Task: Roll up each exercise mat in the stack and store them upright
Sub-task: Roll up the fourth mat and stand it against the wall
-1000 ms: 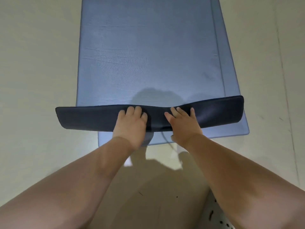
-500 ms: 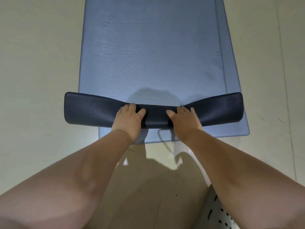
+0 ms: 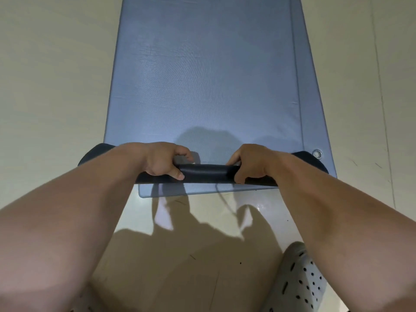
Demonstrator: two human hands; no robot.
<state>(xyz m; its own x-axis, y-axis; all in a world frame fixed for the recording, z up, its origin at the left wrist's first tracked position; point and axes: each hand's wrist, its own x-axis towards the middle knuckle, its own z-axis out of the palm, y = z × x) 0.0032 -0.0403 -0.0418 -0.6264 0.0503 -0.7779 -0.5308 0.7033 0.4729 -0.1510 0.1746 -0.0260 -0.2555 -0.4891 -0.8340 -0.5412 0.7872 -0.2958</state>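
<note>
A blue-grey exercise mat (image 3: 202,75) lies flat on the floor and stretches away from me. Its near end is curled over into a tight roll (image 3: 208,173) that shows the mat's dark underside. My left hand (image 3: 164,161) grips the roll left of centre, fingers wrapped over the top. My right hand (image 3: 252,164) grips it right of centre the same way. Beneath the top mat, a second blue mat (image 3: 315,109) sticks out along the right side and near edge, with a metal eyelet (image 3: 317,153) at its corner.
Pale beige floor (image 3: 51,86) surrounds the mats on all sides. A grey perforated clog (image 3: 299,280) on my foot is at the lower right. My forearms cover the roll's outer ends.
The folded flap has been curled into a tighter, narrower roll. Both hands shifted from pressing flat on the flap to gripping around the roll. The camera has moved closer.
</note>
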